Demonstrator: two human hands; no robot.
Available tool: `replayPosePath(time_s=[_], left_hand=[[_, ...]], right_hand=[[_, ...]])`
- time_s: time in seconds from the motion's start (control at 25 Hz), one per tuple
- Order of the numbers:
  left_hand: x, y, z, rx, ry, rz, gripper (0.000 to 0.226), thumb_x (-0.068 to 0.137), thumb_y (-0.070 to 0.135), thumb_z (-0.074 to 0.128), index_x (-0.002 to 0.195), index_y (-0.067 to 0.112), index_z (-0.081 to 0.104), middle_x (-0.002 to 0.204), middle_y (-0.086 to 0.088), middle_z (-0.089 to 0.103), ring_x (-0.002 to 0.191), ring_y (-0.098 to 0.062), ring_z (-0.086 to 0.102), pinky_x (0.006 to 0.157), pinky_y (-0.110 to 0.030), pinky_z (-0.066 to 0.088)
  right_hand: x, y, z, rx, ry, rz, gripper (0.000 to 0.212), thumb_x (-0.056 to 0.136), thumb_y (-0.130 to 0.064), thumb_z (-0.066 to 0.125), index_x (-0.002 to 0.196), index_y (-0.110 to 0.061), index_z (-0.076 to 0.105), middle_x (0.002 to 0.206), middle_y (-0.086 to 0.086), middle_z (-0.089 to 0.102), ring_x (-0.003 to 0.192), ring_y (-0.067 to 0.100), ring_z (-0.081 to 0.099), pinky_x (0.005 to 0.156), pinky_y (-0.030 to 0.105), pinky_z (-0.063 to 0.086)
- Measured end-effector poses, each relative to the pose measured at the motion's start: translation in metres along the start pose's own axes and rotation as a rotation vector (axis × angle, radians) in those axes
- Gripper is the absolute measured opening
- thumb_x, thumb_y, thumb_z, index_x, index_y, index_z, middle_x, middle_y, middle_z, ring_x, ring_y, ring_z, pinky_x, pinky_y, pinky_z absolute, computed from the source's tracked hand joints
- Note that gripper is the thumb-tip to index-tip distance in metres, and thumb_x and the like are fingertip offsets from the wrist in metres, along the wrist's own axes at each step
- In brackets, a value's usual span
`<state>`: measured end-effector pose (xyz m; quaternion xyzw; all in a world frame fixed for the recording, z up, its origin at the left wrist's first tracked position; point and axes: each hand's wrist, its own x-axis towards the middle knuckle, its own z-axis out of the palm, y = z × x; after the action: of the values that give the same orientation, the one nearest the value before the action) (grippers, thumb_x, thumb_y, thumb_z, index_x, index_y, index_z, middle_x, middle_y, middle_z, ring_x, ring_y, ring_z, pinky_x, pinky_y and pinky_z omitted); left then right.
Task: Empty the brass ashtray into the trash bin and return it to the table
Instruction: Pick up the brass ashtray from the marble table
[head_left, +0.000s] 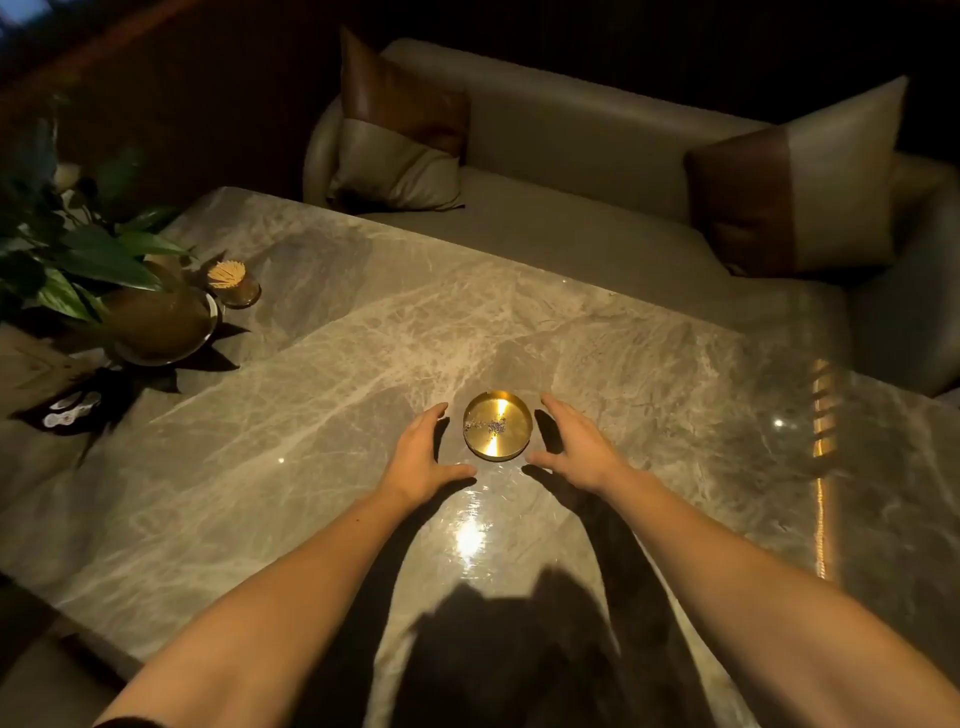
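Note:
A round, shallow brass ashtray (497, 426) sits on the grey marble table (311, 405), with a little grey ash scattered in its bottom. My left hand (422, 457) is just left of it, fingers spread and curved toward its rim, a small gap between them. My right hand (574, 444) mirrors it on the right side, also open and apart from the dish. Neither hand touches the ashtray. No trash bin is in view.
A potted plant (150, 317) on a saucer stands at the table's far left, with a small jar of toothpicks (232, 283) beside it. A grey sofa (571, 171) with two cushions runs along the far side of the table.

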<state>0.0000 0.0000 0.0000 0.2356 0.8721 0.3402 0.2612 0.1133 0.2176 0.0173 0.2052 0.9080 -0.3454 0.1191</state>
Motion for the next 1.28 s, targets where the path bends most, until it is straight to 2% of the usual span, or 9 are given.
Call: replayPosePath(time_s=[0.24,0.44,0.56,0.76,0.88,0.96,1.08,1.2,1.28], left_hand=[[0.023,0.007,0.006,0.047,-0.045,-0.055,0.113,0.060,0.037,0.091,0.151,0.011,0.030,0.154,-0.011,0.040,0.142,-0.028,0.037,0.114,-0.033,0.030],[0.031,0.010,0.015,0.042,-0.060,-0.032,0.106,0.059,0.034,0.092,0.147,0.008,0.038,0.140,-0.011,0.052,0.130,-0.026,0.049,0.103,-0.024,0.033],[0.035,0.013,0.019,0.062,-0.045,0.021,0.096,0.058,0.035,0.091,0.141,0.014,0.047,0.131,-0.009,0.055,0.122,-0.024,0.052,0.097,-0.021,0.033],[0.031,0.013,0.019,0.028,-0.035,0.047,0.094,0.058,0.035,0.092,0.139,0.015,0.049,0.129,-0.007,0.055,0.115,-0.015,0.051,0.094,-0.017,0.031],[0.026,0.017,0.017,-0.002,-0.032,0.089,0.093,0.058,0.035,0.092,0.139,0.018,0.050,0.127,-0.004,0.055,0.109,-0.006,0.045,0.088,-0.002,0.028],[0.021,0.023,0.016,-0.037,-0.025,0.126,0.092,0.059,0.035,0.092,0.139,0.019,0.050,0.125,-0.001,0.054,0.109,-0.006,0.047,0.087,0.002,0.030],[0.012,0.035,0.016,-0.128,-0.017,0.180,0.089,0.060,0.033,0.092,0.137,0.019,0.051,0.125,0.003,0.056,0.107,-0.001,0.053,0.090,-0.001,0.037],[0.000,0.051,0.019,-0.292,-0.018,0.164,0.090,0.060,0.025,0.092,0.140,0.019,0.049,0.128,0.012,0.057,0.113,0.011,0.055,0.093,-0.003,0.042],[-0.007,0.063,0.024,-0.410,-0.021,0.164,0.089,0.060,0.019,0.091,0.139,0.018,0.051,0.128,0.016,0.059,0.116,0.013,0.056,0.096,-0.006,0.044]], right_hand=[[0.026,-0.007,0.007,0.003,-0.059,-0.017,0.098,0.075,-0.029,0.080,0.152,-0.012,0.022,0.158,0.010,0.032,0.145,0.026,0.031,0.119,0.038,0.027],[0.036,-0.005,0.010,-0.001,-0.086,-0.045,0.099,0.072,-0.030,0.082,0.151,-0.011,0.026,0.155,0.011,0.036,0.143,0.028,0.034,0.117,0.043,0.030],[0.037,-0.002,0.011,0.034,-0.109,-0.066,0.101,0.066,-0.028,0.086,0.149,-0.013,0.030,0.149,0.008,0.044,0.137,0.027,0.040,0.113,0.043,0.035],[0.033,0.002,0.016,0.048,-0.050,-0.063,0.098,0.067,-0.025,0.085,0.148,-0.015,0.032,0.148,0.007,0.046,0.137,0.026,0.041,0.113,0.041,0.035],[0.023,0.007,0.013,0.103,-0.002,-0.079,0.099,0.063,-0.027,0.087,0.147,-0.016,0.036,0.145,0.006,0.048,0.135,0.023,0.043,0.113,0.037,0.035],[0.012,0.011,0.007,0.154,0.047,-0.104,0.100,0.060,-0.029,0.089,0.146,-0.019,0.038,0.144,0.003,0.050,0.133,0.020,0.045,0.112,0.031,0.034],[-0.007,0.017,-0.001,0.223,0.118,-0.090,0.100,0.061,-0.034,0.089,0.146,-0.023,0.037,0.139,0.000,0.051,0.128,0.015,0.047,0.109,0.029,0.037],[-0.029,0.022,-0.009,0.317,0.190,-0.059,0.100,0.062,-0.037,0.088,0.146,-0.022,0.037,0.138,-0.005,0.049,0.123,0.007,0.047,0.104,0.020,0.038],[-0.044,0.024,-0.016,0.407,0.249,-0.037,0.099,0.061,-0.037,0.089,0.145,-0.024,0.038,0.134,-0.011,0.049,0.120,0.004,0.048,0.101,0.017,0.039]])
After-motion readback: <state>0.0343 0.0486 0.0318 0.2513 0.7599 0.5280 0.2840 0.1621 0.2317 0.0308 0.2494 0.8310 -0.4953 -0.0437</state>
